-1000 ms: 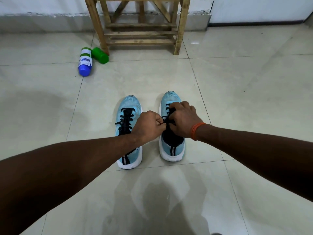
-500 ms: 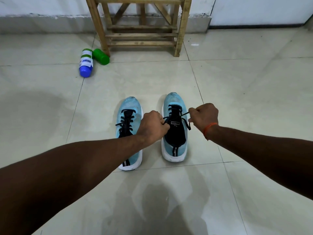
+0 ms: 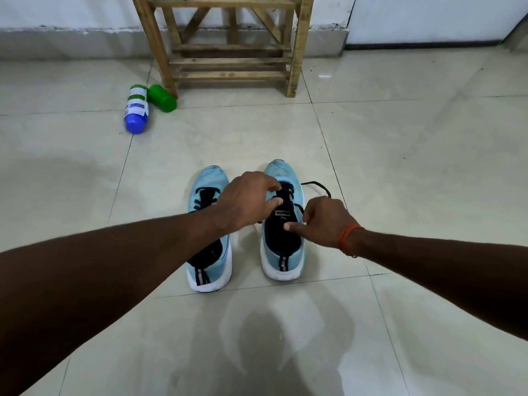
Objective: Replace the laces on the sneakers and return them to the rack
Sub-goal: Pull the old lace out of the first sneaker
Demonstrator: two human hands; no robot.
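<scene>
Lacing is under way on the right pale-blue knit sneaker (image 3: 283, 252), white-soled, standing mid-frame on the glossy tiled floor (image 3: 400, 167) with its twin (image 3: 210, 181) just beside it at 9 o'clock. The right hand (image 3: 325, 224) curls round the loose black lace (image 3: 317, 185). The left hand (image 3: 245, 201) reaches its fingers onto the upper crossings, grip unclear. Tightening and tying likely come next. The slatted wooden rack (image 3: 228, 62) waits at 12 o'clock. A blue-capped white bottle (image 3: 136, 110) and a green bottle (image 3: 163, 98) lie at 10 o'clock, off the path.
</scene>
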